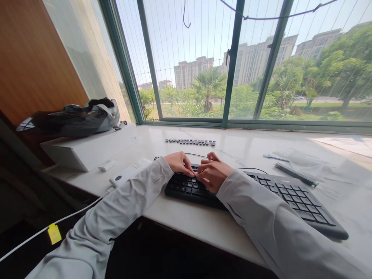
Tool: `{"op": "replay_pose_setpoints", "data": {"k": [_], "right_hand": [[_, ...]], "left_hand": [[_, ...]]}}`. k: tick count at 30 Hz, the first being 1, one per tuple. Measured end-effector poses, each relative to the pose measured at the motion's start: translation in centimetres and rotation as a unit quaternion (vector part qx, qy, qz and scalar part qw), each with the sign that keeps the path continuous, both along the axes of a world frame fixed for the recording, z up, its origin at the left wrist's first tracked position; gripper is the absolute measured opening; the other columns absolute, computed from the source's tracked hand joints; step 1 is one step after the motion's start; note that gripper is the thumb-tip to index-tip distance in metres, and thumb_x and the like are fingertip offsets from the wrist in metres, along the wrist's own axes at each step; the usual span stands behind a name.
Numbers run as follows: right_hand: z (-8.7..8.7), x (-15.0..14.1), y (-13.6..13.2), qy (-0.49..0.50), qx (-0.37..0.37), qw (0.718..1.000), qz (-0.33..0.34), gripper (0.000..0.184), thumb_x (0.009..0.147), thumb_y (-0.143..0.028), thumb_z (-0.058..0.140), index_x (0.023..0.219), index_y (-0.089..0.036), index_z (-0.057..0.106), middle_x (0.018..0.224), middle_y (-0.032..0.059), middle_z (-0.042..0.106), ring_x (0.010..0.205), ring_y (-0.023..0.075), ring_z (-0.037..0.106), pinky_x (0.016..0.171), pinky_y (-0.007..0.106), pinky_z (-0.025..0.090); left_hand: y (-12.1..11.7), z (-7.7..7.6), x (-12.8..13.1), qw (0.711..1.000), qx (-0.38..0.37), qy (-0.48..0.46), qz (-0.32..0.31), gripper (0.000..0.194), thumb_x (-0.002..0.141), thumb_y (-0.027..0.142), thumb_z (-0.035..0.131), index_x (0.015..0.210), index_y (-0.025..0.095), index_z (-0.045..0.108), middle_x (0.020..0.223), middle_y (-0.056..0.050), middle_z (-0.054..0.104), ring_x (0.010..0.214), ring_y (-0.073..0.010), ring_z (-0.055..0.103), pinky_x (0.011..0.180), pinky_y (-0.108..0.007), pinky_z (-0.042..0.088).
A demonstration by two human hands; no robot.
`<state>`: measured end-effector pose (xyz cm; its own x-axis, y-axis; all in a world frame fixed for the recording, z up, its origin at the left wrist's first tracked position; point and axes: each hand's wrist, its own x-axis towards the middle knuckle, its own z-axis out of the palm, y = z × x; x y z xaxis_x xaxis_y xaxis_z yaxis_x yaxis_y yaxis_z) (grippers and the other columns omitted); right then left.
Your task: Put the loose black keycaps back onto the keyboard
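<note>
- While both grey sleeves (267,209) reach in from the near edge, the right sleeve blocks the middle of the black keyboard (188,190).
- Left side, near: yellow tag (54,233) on a white cable (81,210), plugged into a white power strip (132,173); round dark button on it, small print too tiny to read. Left sleeve lies across part of the strip.
- Keyboard sits on the white marbled desk (180,224), directly under both hands, its number-pad end sticking out to the right of the right sleeve. Small pale mark on its top edge there, unreadable; key legends too.
- Left hand (180,162): fingertips drawn together at the keys, can't tell if gripping a key.
- Right hand (214,174): fingers bent, tips on or just above the keys, almost meeting the left; grip can't be told.
- Right of keyboard: dark thin bundle (296,175), clear plastic (305,159), blue-tipped stick (276,157) near each other.
- Left: small white block (106,166) beside a white box (93,147), faint unreadable print on the box; dark wrapped bundle (72,120) on top.
- Beyond hands: thin black cord (196,155), then a row of loose keycaps (190,142), well apart from the fingers.
- Far right: pale sheet (351,144) on desk.
- Back: green window frame (232,73); outside, trees (207,87), then tall buildings (194,71).
</note>
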<state>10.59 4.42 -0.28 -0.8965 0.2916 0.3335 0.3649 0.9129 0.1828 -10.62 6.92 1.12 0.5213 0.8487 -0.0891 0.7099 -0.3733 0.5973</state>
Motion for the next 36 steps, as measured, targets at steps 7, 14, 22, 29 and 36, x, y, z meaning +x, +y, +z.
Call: {"op": "replay_pose_setpoints", "data": {"k": [7,14,22,29,36], "right_hand": [[0.3,-0.5,-0.4,-0.015,0.014,1.0,0.0,0.02,0.077,-0.016,0.049,0.064,-0.02,0.064,0.07,0.0012,0.065,0.07,0.0142,0.045,0.082,0.039,0.019],[-0.3,-0.2,-0.3,0.019,0.004,0.999,-0.034,0.018,0.079,-0.019,0.052,0.072,-0.022,0.068,0.072,0.0015,0.066,0.075,0.0157,0.048,0.084,0.04,0.018],[-0.3,0.4,-0.4,0.095,-0.035,0.994,-0.046,0.023,0.09,-0.037,0.052,0.09,-0.03,0.074,0.093,0.0016,0.071,0.086,0.0163,0.053,0.083,0.039,0.018],[-0.4,0.0,-0.6,0.095,-0.032,0.993,-0.055,0.03,0.094,-0.041,0.048,0.086,-0.028,0.074,0.092,0.0014,0.071,0.086,0.0146,0.054,0.085,0.038,0.02],[0.2,0.7,-0.6,0.071,0.017,0.99,-0.119,0.038,0.097,-0.038,0.04,0.08,-0.021,0.069,0.083,0.0046,0.068,0.082,0.0159,0.052,0.083,0.038,0.022]], "left_hand": [[0.0,-0.3,0.0,1.0,-0.009,-0.004,-0.002,0.037,0.06,0.043,0.078,0.081,0.013,0.079,0.073,-0.008,0.073,0.066,-0.0153,0.061,0.061,-0.023,0.043],[0.1,-0.4,-0.4,1.0,-0.004,-0.02,-0.022,0.042,0.061,0.047,0.078,0.085,0.013,0.079,0.073,-0.008,0.073,0.068,-0.0164,0.062,0.062,-0.024,0.044],[2.3,0.6,-3.0,0.959,0.175,-0.041,0.219,0.045,0.066,0.056,0.072,0.089,0.019,0.078,0.076,-0.004,0.069,0.071,-0.0164,0.059,0.064,-0.026,0.041],[4.9,-1.2,-5.6,0.9,0.256,0.119,0.333,0.033,0.073,0.051,0.067,0.088,0.024,0.078,0.077,-0.003,0.069,0.074,-0.0173,0.061,0.069,-0.026,0.043],[8.3,-1.5,-5.4,0.895,0.266,0.202,0.297,0.033,0.079,0.051,0.058,0.095,0.028,0.076,0.092,-0.003,0.072,0.085,-0.0209,0.063,0.072,-0.027,0.044]]}}
